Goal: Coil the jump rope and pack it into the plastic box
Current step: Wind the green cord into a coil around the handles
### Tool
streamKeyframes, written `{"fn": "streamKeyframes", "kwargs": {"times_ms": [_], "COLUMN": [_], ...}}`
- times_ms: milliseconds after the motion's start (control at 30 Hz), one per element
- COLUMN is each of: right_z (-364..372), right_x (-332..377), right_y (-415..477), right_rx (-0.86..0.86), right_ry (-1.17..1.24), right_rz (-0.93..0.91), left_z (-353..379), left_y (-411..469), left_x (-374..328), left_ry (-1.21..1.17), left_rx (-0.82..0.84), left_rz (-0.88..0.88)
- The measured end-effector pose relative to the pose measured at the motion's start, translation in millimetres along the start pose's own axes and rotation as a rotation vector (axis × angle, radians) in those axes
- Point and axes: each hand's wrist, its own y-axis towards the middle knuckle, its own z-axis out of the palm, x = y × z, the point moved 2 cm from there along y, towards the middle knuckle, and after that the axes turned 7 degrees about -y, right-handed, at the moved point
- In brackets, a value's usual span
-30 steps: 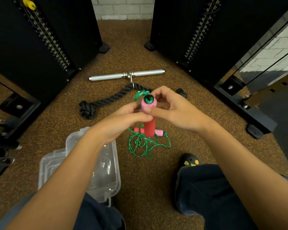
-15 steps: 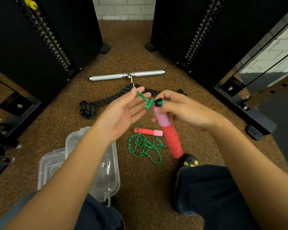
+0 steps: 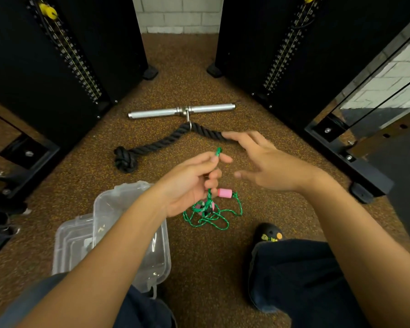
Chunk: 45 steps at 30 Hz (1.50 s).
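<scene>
While the left hand (image 3: 189, 183) pinches the green cord (image 3: 210, 215) between thumb and forefinger, a short loop of it pokes out above the knuckles and the rest drops straight down from the fist to a loose tangle on the floor below. Right hand (image 3: 265, 166) is wide open, fingers spread, holding nothing, hovering just beside the left.

One pink handle end (image 3: 224, 193) lies on the floor just under the left fingers; a second pink piece (image 3: 202, 207) looks buried in the tangle, partly hidden, so I can't tell how it sits.

Plastic box (image 3: 130, 202) is open on the floor under the left forearm, its lid (image 3: 69, 242) beside it on the far side from the right hand.

Judgement: coiling has barely started, nothing packed.

To do it well:
- keep the left pinch as the anchor, don't let the loop slip
- use the free right hand to draw cord up from the pile and lay even loops into the left palm
- shake out crossings first; pulling hard risks a knot
- keep loops smaller than the box opening
- handles go in last, alongside the coil

Black gym rope (image 3: 166, 140) beyond both hands is irrelevant; avoid snagging it.
</scene>
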Motion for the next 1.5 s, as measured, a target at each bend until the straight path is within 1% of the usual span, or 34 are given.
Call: {"fn": "streamKeyframes", "kwargs": {"times_ms": [67,167,233,333,400,533,633,733,833,933,967,1067,1133,1167,1267,1300,1333,1400,1433,1500], "right_z": [0,4,3,-5,-8,-6,-7,-2,11,21,23,25,26,26,26,26,25,23,21,19], "right_x": [4,4,-1,-2,-1,1,-3,-3,3,8,10,10,7,6,7,8,8,9,10,12], "right_y": [2,5,7,5,3,6,9,12,18,19,19,18,18,18,16,16,16,15,15,12], "right_rx": [-0.082,-0.089,-0.077,-0.075,-0.105,-0.211,-0.351,-0.401,-0.355,-0.254,-0.22,-0.158,-0.127,-0.111,-0.101,-0.108,-0.116,-0.132,-0.144,-0.161], "right_ry": [-0.029,-0.085,-0.053,0.051,0.097,0.11,0.161,0.22,0.215,0.2,0.186,0.127,0.054,0.024,0.009,0.019,0.028,0.035,0.031,0.001], "right_rz": [-0.1,-0.204,-0.201,-0.164,-0.192,-0.223,-0.174,-0.138,-0.115,-0.149,-0.157,-0.146,-0.131,-0.126,-0.127,-0.125,-0.125,-0.133,-0.145,-0.192], "left_z": [4,5,3,-3,-2,0,0,3,7,4,1,-8,-17,-21,-31,-32,-31,-27,-25,-23], "left_y": [-1,-4,-6,-9,-8,-6,-7,-10,-12,-9,-9,-10,-10,-10,-12,-13,-13,-15,-15,-15], "left_x": [1,-1,-5,-8,-5,-2,-5,-6,-8,-15,-18,-26,-31,-34,-40,-41,-42,-43,-44,-43], "left_ry": [0.023,0.059,0.138,0.318,0.349,0.234,0.17,0.149,-0.01,-0.215,-0.257,-0.38,-0.439,-0.462,-0.582,-0.6,-0.579,-0.466,-0.418,-0.352], "left_rx": [0.041,0.084,0.093,0.081,0.086,0.121,0.139,0.199,0.272,0.269,0.264,0.316,0.286,0.283,0.355,0.339,0.283,0.106,0.044,-0.023], "left_rz": [-0.027,-0.039,-0.032,-0.026,-0.042,-0.047,-0.059,-0.112,-0.118,-0.027,0.011,0.118,0.177,0.198,0.202,0.201,0.208,0.228,0.238,0.256]}}
